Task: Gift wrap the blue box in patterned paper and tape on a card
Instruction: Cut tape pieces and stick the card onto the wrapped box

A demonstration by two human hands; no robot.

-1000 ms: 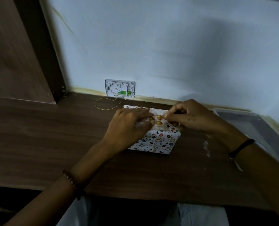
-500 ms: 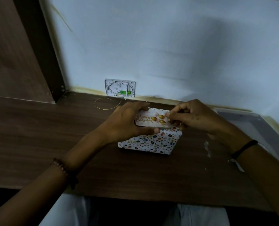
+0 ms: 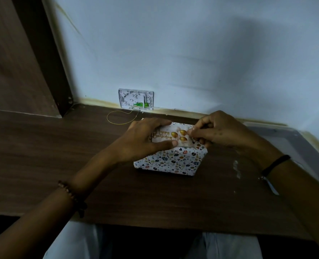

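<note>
Head view: left hand [image 3: 145, 141], which covered the birthday card [image 3: 170, 136] a second ago, now presses flat on its left end. Right hand [image 3: 220, 131] pinches its right edge; no tape can be made out. The card lies atop the wrapped box [image 3: 171, 161] on the desk [image 3: 61, 156]. Wrapping appears complete and fixing the card is under way.

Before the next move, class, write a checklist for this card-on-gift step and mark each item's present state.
1. Patterned paper covers the wrapped box: ok, no blue shows.
2. The card lies printed side up on the box: ok.
3. The left hand presses the card down: ok.
4. The right hand pinches the card's right end: ok.
5. Tape in place on the card: cannot tell, none is visible.
</note>
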